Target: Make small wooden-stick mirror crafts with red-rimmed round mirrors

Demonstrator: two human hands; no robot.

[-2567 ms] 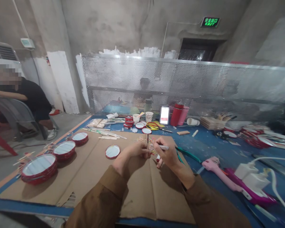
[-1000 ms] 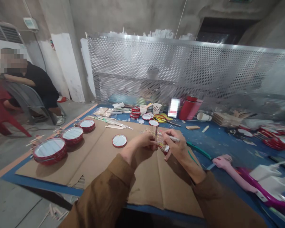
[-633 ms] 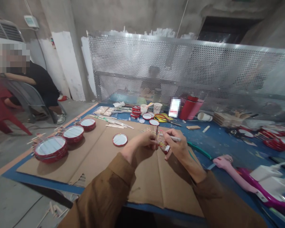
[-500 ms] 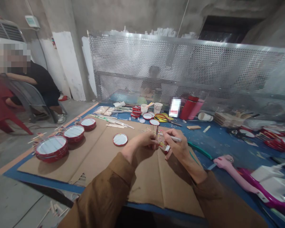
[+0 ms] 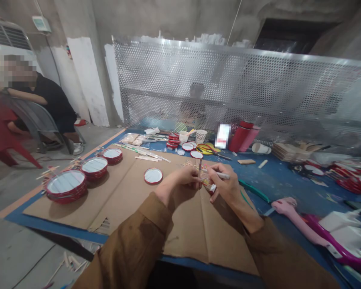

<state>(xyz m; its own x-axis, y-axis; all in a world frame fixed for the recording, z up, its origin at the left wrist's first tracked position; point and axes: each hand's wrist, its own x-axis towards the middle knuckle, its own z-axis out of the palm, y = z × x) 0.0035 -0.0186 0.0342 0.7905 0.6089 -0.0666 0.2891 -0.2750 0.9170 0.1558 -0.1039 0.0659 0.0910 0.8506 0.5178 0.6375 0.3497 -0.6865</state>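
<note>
My left hand is closed around a thin brown strip, which stands upright above the fingers. Close on its right, my right hand grips a pale marker pen that lies across the fingers. A small white-and-dark red piece shows just under the right fingers; its kind is unclear. Beyond the hands, thin coloured loops lie on the cardboard sheet. To the left of my left hand rests a round white lid with a red rim.
Red-sided round drums with white tops line the left side. Paper cups, scissors, a phone and a red bottle stand or lie along the back. A pink-handled tool and white plugs are at right. Someone sits far left.
My hands stay nearly in place, with the strip and the marker pen still held. The view has shifted very slightly. The seated person at far left has an arm raised a little higher.
</note>
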